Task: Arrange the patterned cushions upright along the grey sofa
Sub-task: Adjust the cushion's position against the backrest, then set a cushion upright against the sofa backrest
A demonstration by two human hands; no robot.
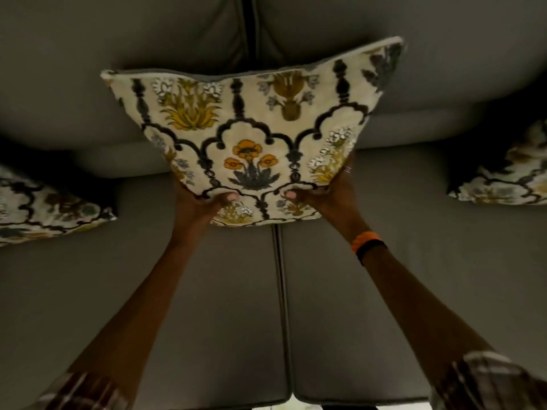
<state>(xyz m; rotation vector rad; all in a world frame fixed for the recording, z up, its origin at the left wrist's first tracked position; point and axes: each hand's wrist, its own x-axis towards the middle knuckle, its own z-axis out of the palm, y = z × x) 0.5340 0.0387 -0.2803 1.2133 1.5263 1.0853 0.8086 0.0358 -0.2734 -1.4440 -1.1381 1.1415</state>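
Note:
A cream cushion [251, 128] with black arches and yellow flowers stands upright over the seam between the two seat pads of the grey sofa [370, 291]. My left hand [204, 205] grips its lower left edge and my right hand [325, 193] grips its lower right edge, thumbs pressed on the front. Its top edge leans toward the sofa's back pads. Whether its bottom edge touches the seat I cannot tell.
A second patterned cushion [44, 211] lies at the far left of the seat. A third patterned cushion [509, 176] sits at the far right edge of view. An orange and black band [367, 241] circles my right wrist.

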